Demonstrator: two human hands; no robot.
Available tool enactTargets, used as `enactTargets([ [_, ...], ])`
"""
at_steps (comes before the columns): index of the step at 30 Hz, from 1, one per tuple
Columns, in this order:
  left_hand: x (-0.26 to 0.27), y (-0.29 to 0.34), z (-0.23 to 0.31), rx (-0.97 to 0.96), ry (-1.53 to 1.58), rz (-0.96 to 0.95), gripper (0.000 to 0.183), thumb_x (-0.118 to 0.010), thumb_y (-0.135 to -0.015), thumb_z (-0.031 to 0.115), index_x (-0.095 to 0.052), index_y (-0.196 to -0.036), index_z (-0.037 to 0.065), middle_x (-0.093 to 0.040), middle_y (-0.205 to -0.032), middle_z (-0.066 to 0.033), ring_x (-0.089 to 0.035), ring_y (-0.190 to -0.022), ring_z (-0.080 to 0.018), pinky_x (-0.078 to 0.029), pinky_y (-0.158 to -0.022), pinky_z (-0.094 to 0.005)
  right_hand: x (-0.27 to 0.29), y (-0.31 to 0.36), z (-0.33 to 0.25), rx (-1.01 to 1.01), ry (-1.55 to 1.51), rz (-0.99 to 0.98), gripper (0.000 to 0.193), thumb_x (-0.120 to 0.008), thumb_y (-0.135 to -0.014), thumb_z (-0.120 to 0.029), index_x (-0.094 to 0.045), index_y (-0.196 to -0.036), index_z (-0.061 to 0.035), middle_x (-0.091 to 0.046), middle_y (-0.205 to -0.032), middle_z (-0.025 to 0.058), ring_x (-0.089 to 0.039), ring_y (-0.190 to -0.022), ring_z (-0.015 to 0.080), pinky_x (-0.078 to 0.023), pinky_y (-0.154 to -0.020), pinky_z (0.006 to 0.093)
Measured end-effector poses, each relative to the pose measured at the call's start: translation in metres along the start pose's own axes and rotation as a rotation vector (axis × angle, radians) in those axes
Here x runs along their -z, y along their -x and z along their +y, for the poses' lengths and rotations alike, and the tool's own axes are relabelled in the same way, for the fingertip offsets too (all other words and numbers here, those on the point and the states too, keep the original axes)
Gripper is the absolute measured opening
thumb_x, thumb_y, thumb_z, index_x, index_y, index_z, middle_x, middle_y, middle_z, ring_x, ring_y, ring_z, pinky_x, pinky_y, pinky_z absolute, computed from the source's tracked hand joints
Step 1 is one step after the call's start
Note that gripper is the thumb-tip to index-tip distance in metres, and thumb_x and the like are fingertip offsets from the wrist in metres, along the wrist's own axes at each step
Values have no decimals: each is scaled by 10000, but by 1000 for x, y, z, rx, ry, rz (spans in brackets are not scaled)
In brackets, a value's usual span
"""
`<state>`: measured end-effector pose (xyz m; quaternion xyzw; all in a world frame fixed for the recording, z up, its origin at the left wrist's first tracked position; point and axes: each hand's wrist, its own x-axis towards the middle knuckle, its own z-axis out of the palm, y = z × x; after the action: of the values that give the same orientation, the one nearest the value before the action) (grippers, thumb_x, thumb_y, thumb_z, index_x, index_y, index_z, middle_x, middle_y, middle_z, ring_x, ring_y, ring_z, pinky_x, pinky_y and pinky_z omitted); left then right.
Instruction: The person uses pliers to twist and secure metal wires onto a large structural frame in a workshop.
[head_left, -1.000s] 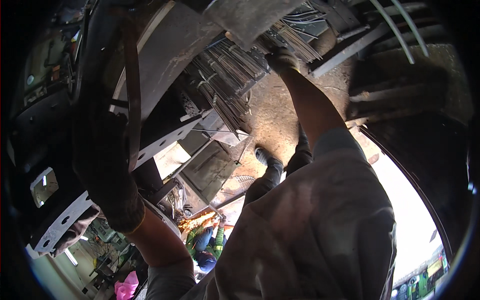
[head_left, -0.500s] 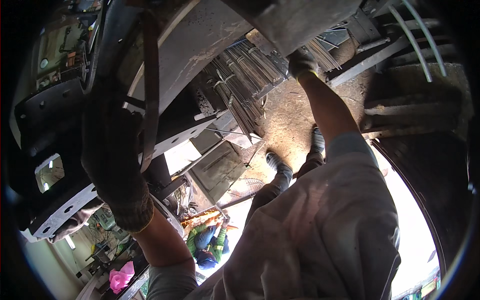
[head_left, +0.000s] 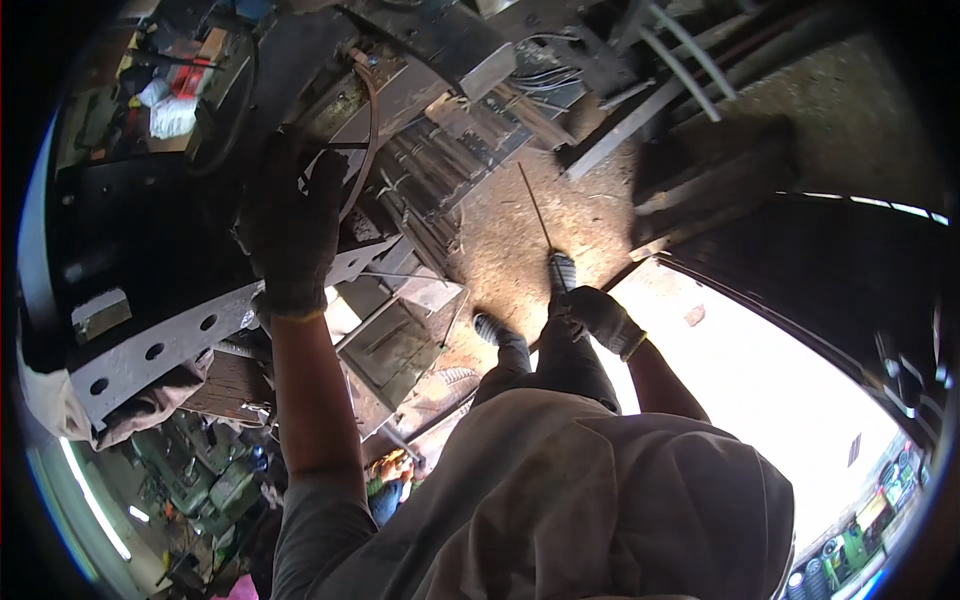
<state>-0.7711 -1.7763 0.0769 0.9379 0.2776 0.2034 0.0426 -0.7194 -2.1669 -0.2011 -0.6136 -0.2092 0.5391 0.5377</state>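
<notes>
My left hand (head_left: 290, 225), in a dark knitted glove, reaches up to the shadowed dark metal structure; its fingers merge with the dark, so what they grip cannot be made out. Beside its thumb a brownish cable (head_left: 374, 125) curves down. Below this hand runs a metal beam with round holes (head_left: 180, 345). My right hand (head_left: 603, 320), gloved too, is closed low in front of my legs. From it a thin rod (head_left: 535, 205) slants up and away over the floor, past my shoe (head_left: 562, 270).
Bundles of thin metal rods (head_left: 420, 200) lie beyond the beam. A metal box (head_left: 395, 330) stands beside my feet. Pale bars (head_left: 685, 55) and a long steel piece (head_left: 622, 125) lie at the far right. Part of another person (head_left: 390, 490) shows at the lower left.
My right hand has come back from beside the large grey plate toward my legs, now with a thin rod. The view has shifted, and the plate no longer fills the top. My left hand stays at the structure.
</notes>
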Motion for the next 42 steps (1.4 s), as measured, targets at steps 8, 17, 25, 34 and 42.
enactTargets([
  [8,10,3,0,-38,-6,46,337,-663,-843,363,-659,-1091,135,-682,-1061,-92,-643,-1000,-316,-499,-877,-418,-19,81,-162,403,-452,-49,419,-675,-925,-232,-544,-1225,29,-631,-912,81,-637,-787,181,-521,-695,298],
  [17,26,4,-50,-14,196,85,339,-665,-884,375,-653,-1113,126,-690,-1043,-127,-658,-981,-328,-515,-860,-427,-40,43,-277,332,132,279,458,-457,-1009,-169,-446,-1453,-58,-592,-732,27,-537,-547,82,-473,-510,227],
  [25,6,1,-115,34,83,-11,350,-559,-970,400,-610,-1231,172,-684,-1090,-144,-658,-1024,-320,-499,-876,-409,-31,-21,-308,728,1376,229,535,-689,-753,-104,-581,-1258,38,-523,-1391,179,-576,-1190,326,-494,-974,388],
  [34,13,-2,-97,276,218,-25,443,-525,-950,484,-653,-1194,136,-680,-1141,-138,-642,-1072,-322,-480,-910,-389,-24,-47,-293,845,1379,258,378,-695,-749,-90,-630,-1105,22,-548,-1359,200,-616,-1119,339,-530,-924,387],
  [42,7,-3,-106,260,174,-51,443,-532,-944,484,-653,-1189,134,-682,-1144,-131,-639,-1069,-329,-475,-918,-394,-39,-35,-301,815,1325,246,320,-696,-750,-64,-653,-1051,32,-534,-1379,200,-611,-1140,317,-533,-930,382],
])
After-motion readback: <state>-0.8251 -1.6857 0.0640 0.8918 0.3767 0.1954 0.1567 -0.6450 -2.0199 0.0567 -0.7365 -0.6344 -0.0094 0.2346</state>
